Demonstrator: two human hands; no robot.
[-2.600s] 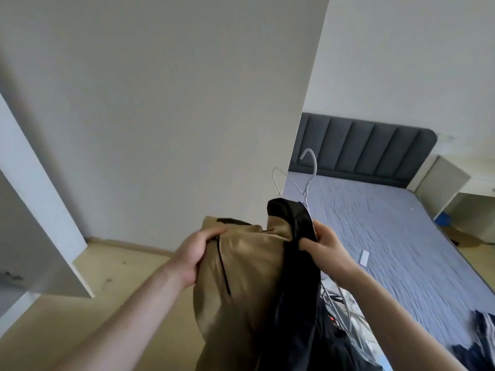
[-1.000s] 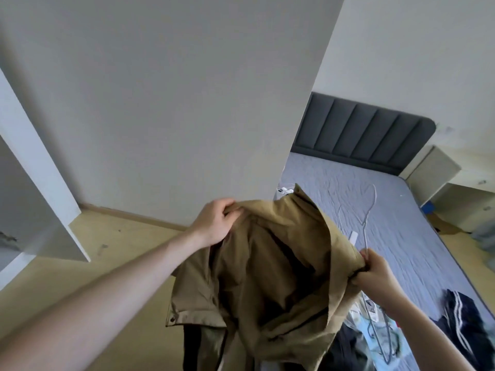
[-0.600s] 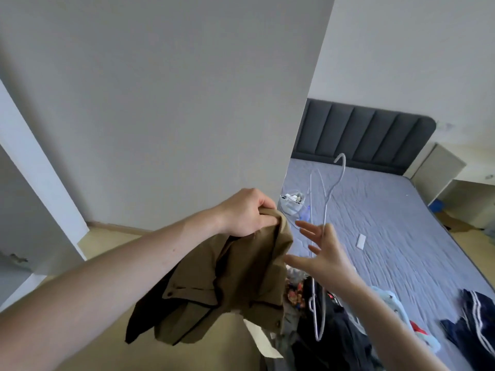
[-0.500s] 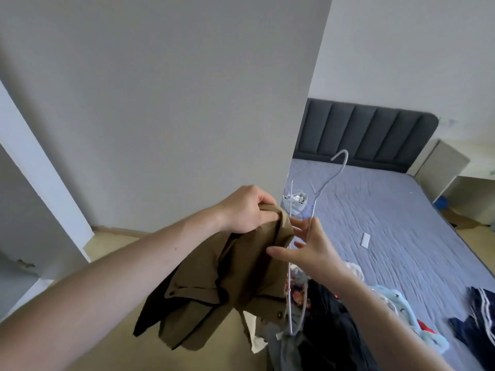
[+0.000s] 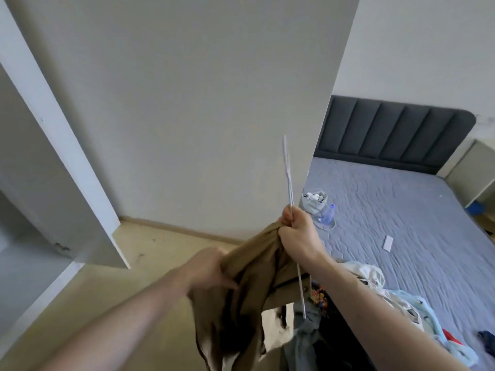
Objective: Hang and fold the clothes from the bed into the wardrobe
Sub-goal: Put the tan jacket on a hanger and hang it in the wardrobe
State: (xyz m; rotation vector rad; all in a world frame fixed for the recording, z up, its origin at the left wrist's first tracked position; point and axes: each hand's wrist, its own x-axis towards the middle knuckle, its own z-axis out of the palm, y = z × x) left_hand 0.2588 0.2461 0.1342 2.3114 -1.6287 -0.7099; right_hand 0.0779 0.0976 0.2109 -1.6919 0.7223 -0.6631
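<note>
Centre frame, my right hand [image 5: 297, 234] is clamped on the white wire hanger [image 5: 288, 180] plus the top of the tan jacket [image 5: 249, 285]; my left hand [image 5: 211, 271] grips the jacket lower down.

I can read no text, label, brand or number anywhere here. The small white card [image 5: 387, 242] lying on the bed [image 5: 401, 210] looks blank from where I stand, and the colourful print on the garment [image 5: 318, 297] by the bed edge is too blurred to read.
</note>
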